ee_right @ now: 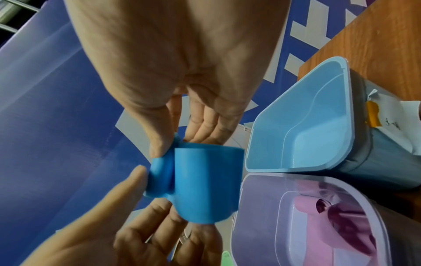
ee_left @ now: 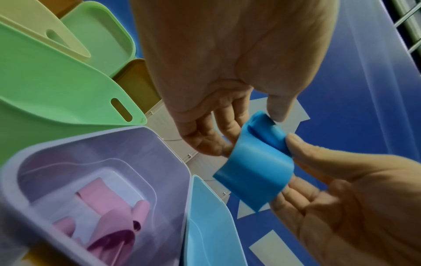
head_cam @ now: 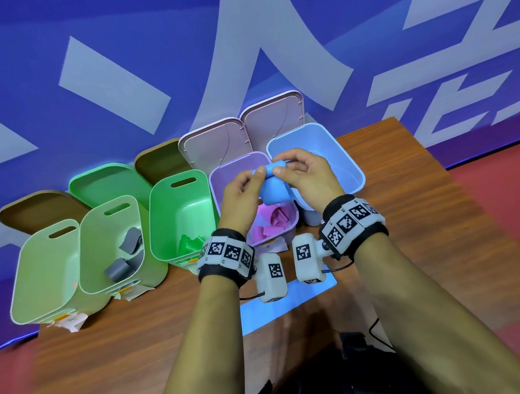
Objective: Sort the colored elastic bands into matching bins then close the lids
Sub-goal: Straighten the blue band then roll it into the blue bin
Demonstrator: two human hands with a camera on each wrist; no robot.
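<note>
Blue band (head_cam: 273,186) hangs btwn both hands, above the purple bin (head_cam: 218,182) & blue bin (head_cam: 351,167). Left hand (head_cam: 241,195) & right hand (head_cam: 307,178) each pinch its top edge w/ thumb and fingers.

the left hand (head_cam: 241,195) and right hand (head_cam: 306,177) hide much of the purple bin (head_cam: 218,182) in the head view. left of that bin, writing on the paper tags (head_cam: 69,322) is too small to read. the lower forearms run off the bottom edge.
</note>
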